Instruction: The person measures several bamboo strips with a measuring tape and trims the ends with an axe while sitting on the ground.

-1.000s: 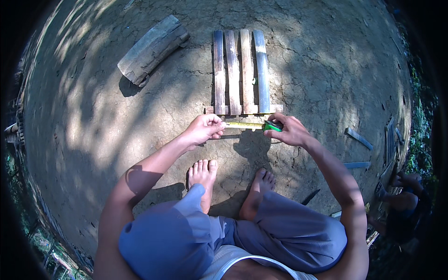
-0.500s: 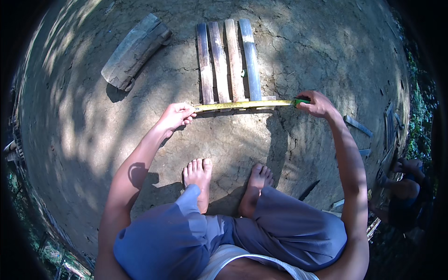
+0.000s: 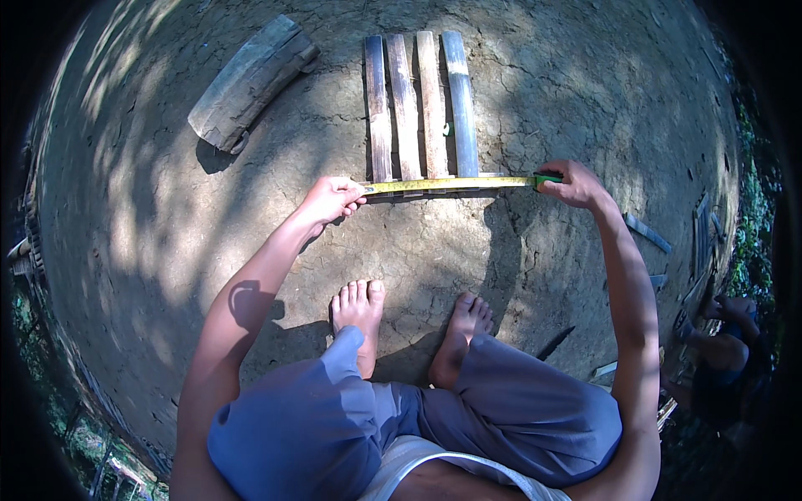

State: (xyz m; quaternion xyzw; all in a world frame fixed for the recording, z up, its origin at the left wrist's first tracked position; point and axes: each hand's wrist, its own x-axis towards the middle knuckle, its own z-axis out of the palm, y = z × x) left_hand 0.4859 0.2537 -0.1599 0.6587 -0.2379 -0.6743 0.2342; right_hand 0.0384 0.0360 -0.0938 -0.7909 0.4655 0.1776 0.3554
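A yellow tape measure is stretched from left to right between my hands, across the near ends of several split bamboo slats. My left hand pinches the tape's free end. In my right hand is its green and black case, with the fingers closed round it. The slats lie side by side on the ground, pointing away from me, with narrow gaps between them. Under the tape a thin crosspiece runs along their near ends, partly hidden.
At the far left lies a thick log piece. On the right are a dark blade-like piece, a short bamboo strip and more strips. Another person sits at the right edge. The ground is cracked earth.
The slats and log appear slightly farther right and higher in the picture. Both hands have shifted a little right with the tape, which stays stretched between them.
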